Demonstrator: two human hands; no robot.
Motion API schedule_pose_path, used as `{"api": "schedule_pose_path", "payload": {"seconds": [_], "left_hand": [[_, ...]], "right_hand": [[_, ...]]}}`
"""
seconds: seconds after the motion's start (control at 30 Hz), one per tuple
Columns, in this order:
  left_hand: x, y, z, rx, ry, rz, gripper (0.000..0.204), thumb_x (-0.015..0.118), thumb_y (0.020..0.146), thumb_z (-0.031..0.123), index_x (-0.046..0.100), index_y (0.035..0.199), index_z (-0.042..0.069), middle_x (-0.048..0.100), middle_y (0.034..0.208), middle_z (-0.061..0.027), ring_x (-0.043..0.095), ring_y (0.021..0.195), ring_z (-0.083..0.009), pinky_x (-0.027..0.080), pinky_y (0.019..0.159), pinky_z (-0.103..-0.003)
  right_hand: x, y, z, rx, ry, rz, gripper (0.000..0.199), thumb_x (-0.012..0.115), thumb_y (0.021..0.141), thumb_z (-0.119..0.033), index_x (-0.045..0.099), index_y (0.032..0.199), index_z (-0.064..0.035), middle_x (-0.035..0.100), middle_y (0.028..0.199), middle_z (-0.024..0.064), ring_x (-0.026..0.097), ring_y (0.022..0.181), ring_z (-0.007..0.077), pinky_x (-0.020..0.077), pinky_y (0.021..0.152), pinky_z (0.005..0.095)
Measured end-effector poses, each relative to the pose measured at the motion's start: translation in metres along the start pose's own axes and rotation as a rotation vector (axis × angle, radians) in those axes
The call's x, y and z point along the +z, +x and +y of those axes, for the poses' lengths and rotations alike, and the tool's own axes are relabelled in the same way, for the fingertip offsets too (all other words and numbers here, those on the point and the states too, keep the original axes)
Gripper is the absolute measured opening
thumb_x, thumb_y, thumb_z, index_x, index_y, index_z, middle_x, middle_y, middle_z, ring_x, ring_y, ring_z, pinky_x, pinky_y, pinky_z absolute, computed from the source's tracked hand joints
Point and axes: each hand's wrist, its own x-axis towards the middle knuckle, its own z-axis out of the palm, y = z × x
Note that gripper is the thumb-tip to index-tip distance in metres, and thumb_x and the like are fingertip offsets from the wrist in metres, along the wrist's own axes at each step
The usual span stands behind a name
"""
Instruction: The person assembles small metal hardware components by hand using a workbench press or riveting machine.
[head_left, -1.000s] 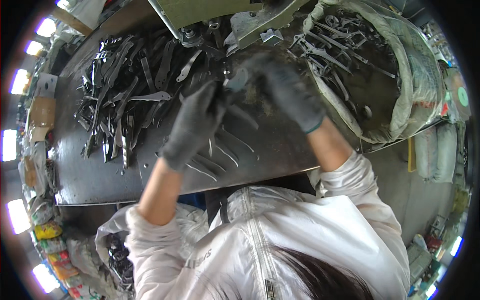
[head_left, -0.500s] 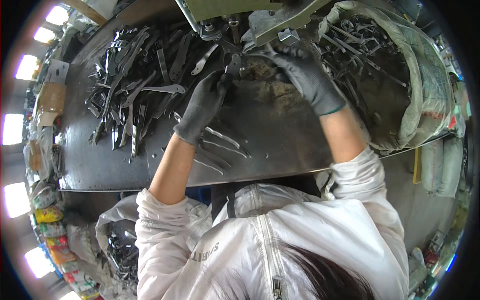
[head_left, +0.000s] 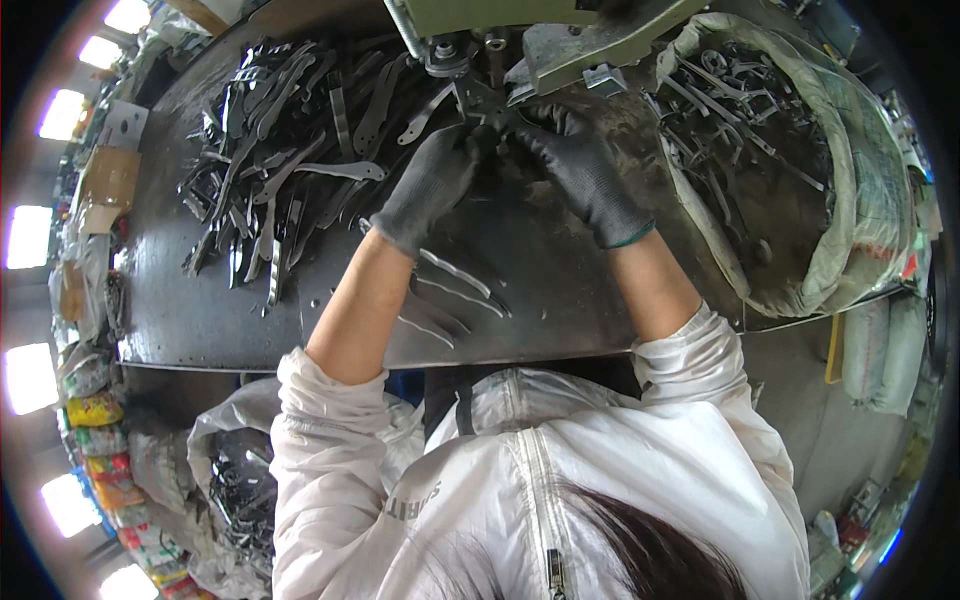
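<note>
Dark steel table (head_left: 560, 300) under a green machine head (head_left: 520, 30), workshop clutter round the edges. Both my hands are gloved and up at the machine's tooling. Left hand (head_left: 430, 185) and right hand (head_left: 580, 170) are closed in toward each other, fingertips pinching one small dark metal blank (head_left: 492, 115) right below the punch. Can't tell exactly how the blank sits in the die; gloves hide it.

Risks as I judge them:
- fingertips are just beside the tooling, so a cycle with my hands there means a pinch
- blank is thin and dark, so it could slip or seat crooked under glove fabric
- edges of the stamped parts could snag the gloves

Counts:
- blank in hand: one
- flat strips (head_left: 455, 290) on the table just below my left wrist: roughly four, lying loose
- pile of blanks (head_left: 280, 180) to the left of my left hand: too many and too tangled to count
- sack of parts (head_left: 780, 170) right of my right hand: one, open, heaped
- second bag of parts (head_left: 235, 480) down by my left elbow, below table edge: one
</note>
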Motion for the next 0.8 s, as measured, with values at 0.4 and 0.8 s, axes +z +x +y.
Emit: {"api": "schedule_pose_path", "payload": {"seconds": [0.4, 0.8], "left_hand": [[-0.108, -0.019, -0.021, -0.216, 1.277, 0.204, 0.029, 0.063, 0.095, 0.016, 0.070, 0.122, 0.010, 0.070, 0.128, -0.0135, 0.069, 0.113, -0.0399, 0.056, 0.095, -0.048], [-0.171, -0.038, 0.000, -0.092, 0.752, -0.068, 0.029, 0.071, 0.097, 0.018, 0.068, 0.123, 0.005, 0.075, 0.110, -0.0140, 0.070, 0.101, -0.0280, 0.052, 0.090, -0.038]], "right_hand": [[-0.005, -0.012, 0.009, 0.217, -0.027, 0.100, 0.024, 0.072, 0.101, -0.025, 0.069, 0.113, -0.0040, 0.072, 0.095, 0.0009, 0.062, 0.071, 0.0062, 0.0544, 0.059, 0.0239], [-0.006, -0.017, 0.015, 0.256, -0.020, -0.001, 0.017, 0.066, 0.104, -0.017, 0.068, 0.114, -0.0044, 0.069, 0.092, 0.0003, 0.061, 0.066, 0.0045, 0.0502, 0.055, 0.0211]]}}
